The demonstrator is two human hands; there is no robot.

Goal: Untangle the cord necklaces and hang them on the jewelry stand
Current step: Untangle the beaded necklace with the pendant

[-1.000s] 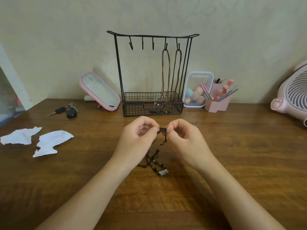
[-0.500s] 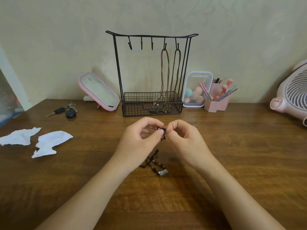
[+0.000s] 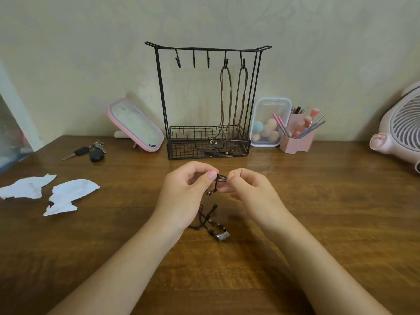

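A brown wooden table (image 3: 318,223) fills my feed and runs back to a pale wall. Nearest to me, in front of the jewelry stand (image 3: 208,98), the lower part of a black cord necklace (image 3: 207,220) lies bunched on the wood. It has small beads and a silver pendant (image 3: 223,236) at its near end. The cord rises from there to the 2 hands, which sit close together straight in front of the stand.

The left hand (image 3: 184,194) pinches the cord between thumb and forefinger, its other fingers curled. The right hand (image 3: 252,194) pinches the same short loop from the other side, fingers curled too. The loop spans the small gap between them, and short beaded ends dangle below it.

Left of the stand and nearer to me lie 2 torn pieces of white paper (image 3: 68,194). Further back on that side is a bunch of keys (image 3: 92,151), then a pink-framed mirror (image 3: 136,125) leaning just beside the stand's basket.

The stand is black wire, set against the wall, with 5 hooks on its top bar. From the 2 rightmost hooks hang 2 brown cord necklaces (image 3: 226,98), their lower ends down in the basket. Just right of the stand is a clear box of makeup sponges (image 3: 270,122), then a pink brush holder (image 3: 297,142), and at the far right edge a pink fan (image 3: 402,128).
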